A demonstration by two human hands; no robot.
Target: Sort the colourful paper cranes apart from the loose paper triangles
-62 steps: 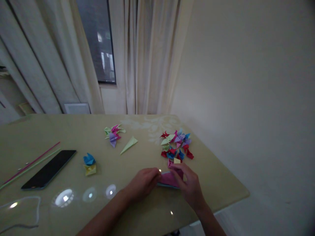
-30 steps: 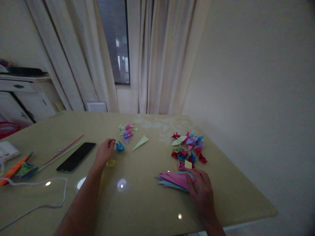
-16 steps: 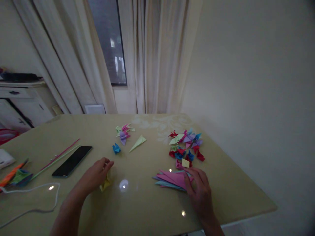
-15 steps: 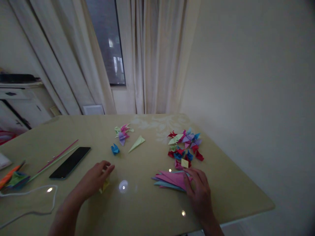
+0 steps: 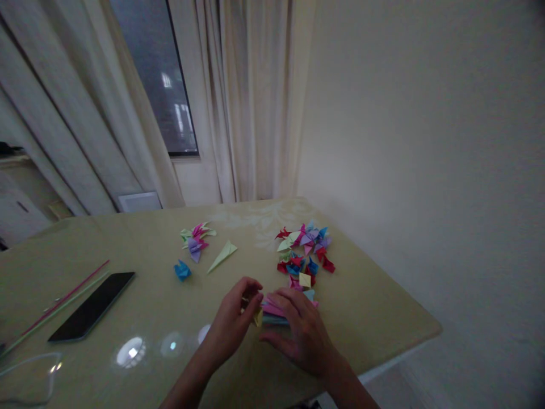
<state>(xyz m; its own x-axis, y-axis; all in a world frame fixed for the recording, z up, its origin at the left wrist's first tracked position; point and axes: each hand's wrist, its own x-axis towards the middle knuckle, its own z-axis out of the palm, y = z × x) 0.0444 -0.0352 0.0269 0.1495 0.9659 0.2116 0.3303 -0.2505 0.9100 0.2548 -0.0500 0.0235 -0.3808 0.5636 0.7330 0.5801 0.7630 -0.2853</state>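
My left hand is pinched on a small yellow folded paper piece, held right beside a flat stack of pink and blue paper triangles. My right hand lies over that stack with its fingers spread on it. Just beyond the hands is a pile of several small folded pieces in red, blue, purple and pale green. A single blue folded piece sits alone to the left.
A dark phone and thin pink and green sticks lie at the left. A small purple and pink folded cluster and a pale green paper triangle lie mid-table. The table's edge runs close on the right.
My left hand picked the yellow piece up from the left of the table and carried it right to the pink stack. The right hand stayed on the stack. The blue piece stayed behind.
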